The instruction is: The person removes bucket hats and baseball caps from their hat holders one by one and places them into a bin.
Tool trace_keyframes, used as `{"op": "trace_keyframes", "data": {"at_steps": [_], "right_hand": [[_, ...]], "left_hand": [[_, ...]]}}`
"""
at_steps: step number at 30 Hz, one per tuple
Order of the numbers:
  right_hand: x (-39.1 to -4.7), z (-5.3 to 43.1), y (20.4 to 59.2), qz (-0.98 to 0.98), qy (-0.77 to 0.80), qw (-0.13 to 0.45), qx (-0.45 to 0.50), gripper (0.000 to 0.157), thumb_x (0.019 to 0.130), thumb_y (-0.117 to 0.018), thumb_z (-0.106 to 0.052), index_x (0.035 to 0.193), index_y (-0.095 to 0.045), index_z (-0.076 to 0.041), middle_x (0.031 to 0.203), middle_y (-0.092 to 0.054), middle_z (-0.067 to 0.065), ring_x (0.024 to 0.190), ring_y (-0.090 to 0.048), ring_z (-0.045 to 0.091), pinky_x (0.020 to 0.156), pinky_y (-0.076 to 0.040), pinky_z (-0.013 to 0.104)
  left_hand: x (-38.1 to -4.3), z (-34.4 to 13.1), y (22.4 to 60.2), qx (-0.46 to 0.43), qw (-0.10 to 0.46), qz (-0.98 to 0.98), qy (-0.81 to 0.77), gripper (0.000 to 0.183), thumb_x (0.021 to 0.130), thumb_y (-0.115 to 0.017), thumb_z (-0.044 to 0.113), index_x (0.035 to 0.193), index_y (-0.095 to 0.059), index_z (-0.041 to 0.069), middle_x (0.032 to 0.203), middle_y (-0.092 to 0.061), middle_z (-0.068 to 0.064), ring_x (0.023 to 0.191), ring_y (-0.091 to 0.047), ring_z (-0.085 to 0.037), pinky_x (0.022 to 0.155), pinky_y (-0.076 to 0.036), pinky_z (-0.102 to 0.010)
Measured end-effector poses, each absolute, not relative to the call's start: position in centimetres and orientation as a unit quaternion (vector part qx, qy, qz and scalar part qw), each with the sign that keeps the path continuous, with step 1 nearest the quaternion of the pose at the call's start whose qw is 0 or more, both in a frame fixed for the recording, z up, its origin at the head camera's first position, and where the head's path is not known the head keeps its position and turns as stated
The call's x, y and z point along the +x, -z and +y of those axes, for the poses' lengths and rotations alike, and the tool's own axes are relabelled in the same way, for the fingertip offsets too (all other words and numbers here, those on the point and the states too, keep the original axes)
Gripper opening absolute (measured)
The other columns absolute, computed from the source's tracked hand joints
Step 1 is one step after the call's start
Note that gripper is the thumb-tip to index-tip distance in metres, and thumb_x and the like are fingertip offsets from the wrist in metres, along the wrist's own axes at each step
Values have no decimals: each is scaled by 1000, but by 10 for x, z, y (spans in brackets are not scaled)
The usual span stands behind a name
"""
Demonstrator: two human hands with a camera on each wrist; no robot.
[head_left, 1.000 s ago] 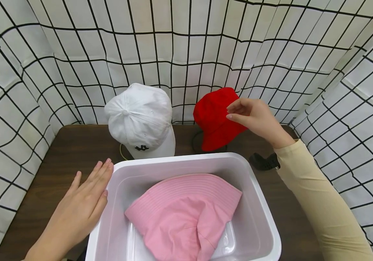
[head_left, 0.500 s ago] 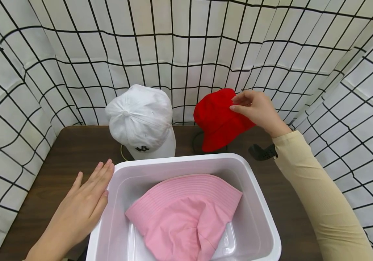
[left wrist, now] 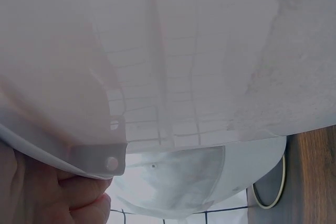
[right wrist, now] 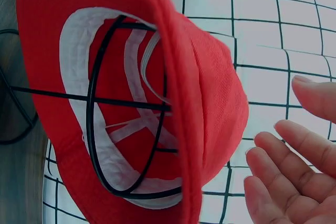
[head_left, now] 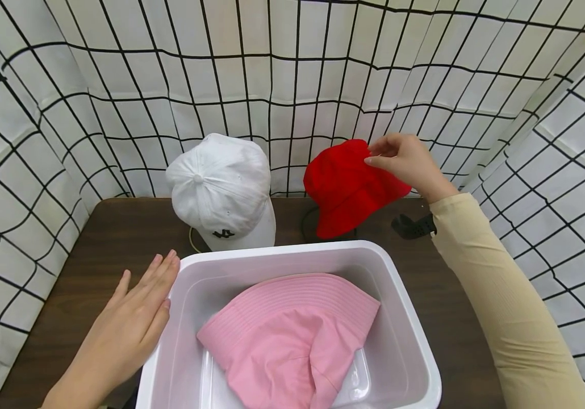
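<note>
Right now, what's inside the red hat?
The right wrist view shows a black wire stand inside the red hat, with a white band and white strips. The brim hides part of the inside.

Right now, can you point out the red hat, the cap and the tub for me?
Red hat (head_left: 343,180): head view, on the side of its crown.
Cap (head_left: 226,190): head view, on the middle of its crown.
Tub (head_left: 282,250): head view, on its far rim.
</note>
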State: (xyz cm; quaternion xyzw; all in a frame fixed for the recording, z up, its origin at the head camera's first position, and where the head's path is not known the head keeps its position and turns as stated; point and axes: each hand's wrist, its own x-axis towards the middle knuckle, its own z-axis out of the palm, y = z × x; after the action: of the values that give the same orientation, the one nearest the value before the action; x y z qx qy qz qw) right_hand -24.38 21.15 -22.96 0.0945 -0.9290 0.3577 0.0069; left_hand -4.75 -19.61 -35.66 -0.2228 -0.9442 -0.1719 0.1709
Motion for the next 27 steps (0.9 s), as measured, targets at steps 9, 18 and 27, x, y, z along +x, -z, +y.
{"op": "trace_keyframes", "data": {"at_steps": [9, 18, 27], "right_hand": [[-256, 208, 231, -942, -321, 19, 99, 36, 92, -61, -23, 118, -58, 1, 112, -60, 19, 102, -53, 30, 88, -44, 44], [-274, 201, 234, -953, -286, 12, 101, 42, 92, -59, -23, 125, -55, 2, 121, -54, 19, 110, -49, 32, 92, -42, 46], [-287, 190, 238, -960, -251, -23, 119, 51, 91, -61, -24, 133, -48, 1, 129, -50, 19, 117, -45, 35, 99, -40, 47]], "left_hand": [[-46, -196, 356, -220, 169, -945, 174, 54, 97, -44, 14, 148, -28, 6, 152, -30, -9, 142, -12, -9, 114, -4, -46], [-46, -195, 358, -223, 171, -944, 174, 53, 98, -44, 14, 148, -29, 5, 151, -31, -11, 142, -12, -9, 114, -4, -46], [-47, -196, 357, -223, 177, -943, 175, 54, 98, -44, 14, 148, -28, 6, 151, -31, -10, 142, -13, -10, 114, -4, -46]]}}
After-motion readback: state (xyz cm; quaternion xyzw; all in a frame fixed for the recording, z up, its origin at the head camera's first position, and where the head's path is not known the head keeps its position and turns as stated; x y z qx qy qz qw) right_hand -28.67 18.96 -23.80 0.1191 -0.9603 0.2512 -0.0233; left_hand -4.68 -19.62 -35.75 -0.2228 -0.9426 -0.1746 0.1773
